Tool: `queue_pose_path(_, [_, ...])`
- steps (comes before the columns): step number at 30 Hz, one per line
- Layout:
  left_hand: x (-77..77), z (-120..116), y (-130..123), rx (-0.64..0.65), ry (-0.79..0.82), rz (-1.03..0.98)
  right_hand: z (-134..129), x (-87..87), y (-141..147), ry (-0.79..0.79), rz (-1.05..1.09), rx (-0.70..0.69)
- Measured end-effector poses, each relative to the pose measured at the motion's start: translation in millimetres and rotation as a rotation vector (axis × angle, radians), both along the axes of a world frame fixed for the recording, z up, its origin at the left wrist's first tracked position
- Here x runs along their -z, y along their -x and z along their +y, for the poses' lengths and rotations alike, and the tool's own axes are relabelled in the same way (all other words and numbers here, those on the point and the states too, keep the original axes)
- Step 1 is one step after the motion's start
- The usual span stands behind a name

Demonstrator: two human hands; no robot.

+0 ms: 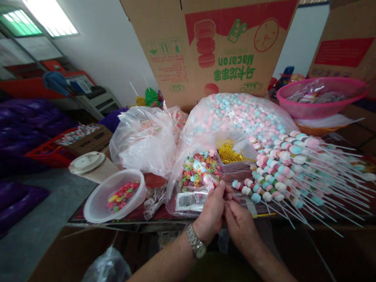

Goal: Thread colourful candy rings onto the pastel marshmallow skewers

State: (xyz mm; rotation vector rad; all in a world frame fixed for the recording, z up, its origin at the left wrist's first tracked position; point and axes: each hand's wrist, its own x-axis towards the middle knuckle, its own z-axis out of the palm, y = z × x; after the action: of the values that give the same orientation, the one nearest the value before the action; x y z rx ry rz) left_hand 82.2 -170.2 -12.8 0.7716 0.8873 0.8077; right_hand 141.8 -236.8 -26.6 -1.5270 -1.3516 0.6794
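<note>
My left hand (212, 211), with a metal watch at the wrist, is closed at the table's front edge. It grips the lower end of a wrapped candy skewer (204, 174) that points up and left over ring candies (188, 178). My right hand (239, 219) touches it from the right, fingers pressed together; what they hold is too small to tell. Gold twist ties (230, 152) lie in a compartment just beyond. Many pastel candy skewers (282, 168) are piled to the right, their white sticks pointing right. Behind them rests a large bag of pastel candies (241, 109).
A translucent bowl of ring candies (92, 199) and a lidded cup (102, 170) stand left. A clear plastic bag (143, 137) lies behind them. A large carton (176, 23) rises at the back. A pink basket (320, 107) sits at the right rear.
</note>
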Motion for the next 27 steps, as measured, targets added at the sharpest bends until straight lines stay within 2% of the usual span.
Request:
queue_pose_path(3, [-3.2, -14, 10, 0.132, -0.299, 0.222, 5, 1.3, -1, -0.033, 0.042, 0.031])
queue_pose_path(5, [-18.7, -22, 27, 0.289, -0.524, 0.371, 4, -1.1, -9, -0.039, 0.065, 0.044])
queue_pose_path(7, [-41.8, -21, 50, 0.445, -0.824, 0.546, 2, -6.8, -24, 0.0, 0.045, 0.03])
queue_pose_path(8, [-54.2, -16, 62, 0.445, -1.005, 0.621, 0, -10.7, -32, 0.033, 0.022, 0.011])
queue_pose_path(10, [-75.3, 2, 84, 0.263, -1.381, 0.841, -3, -20.1, -49, 0.095, -0.019, -0.052])
queue_pose_path(12, [-85.4, 25, 96, 0.139, -1.608, 1.132, -6, -30.6, -62, 0.129, -0.037, -0.143])
queue_pose_path(13, [-85.4, 35, 99, 0.199, -1.657, 1.209, -7, -35.8, -67, 0.139, -0.041, -0.193])
queue_pose_path(14, [-82.4, 42, 99, 0.327, -1.674, 1.218, -7, -40.7, -70, 0.147, -0.046, -0.238])
queue_pose_path(16, [-70.2, 47, 95, 0.612, -1.57, 1.109, -7, -48.8, -73, 0.161, -0.074, -0.292])
queue_pose_path(18, [-55.6, 41, 88, 0.748, -1.367, 0.931, -4, -54.0, -74, 0.178, -0.12, -0.313])
queue_pose_path(21, [-38.6, 24, 79, 0.689, -1.1, 0.705, 2, -57.3, -76, 0.188, -0.208, -0.298])
queue_pose_path(24, [-28.4, 12, 73, 0.617, -0.862, 0.581, 12, -56.9, -77, 0.171, -0.284, -0.281])
queue_pose_path(27, [-20.7, 9, 67, 0.565, -0.583, 0.482, 20, -49.4, -70, 0.136, -0.181, -0.211])
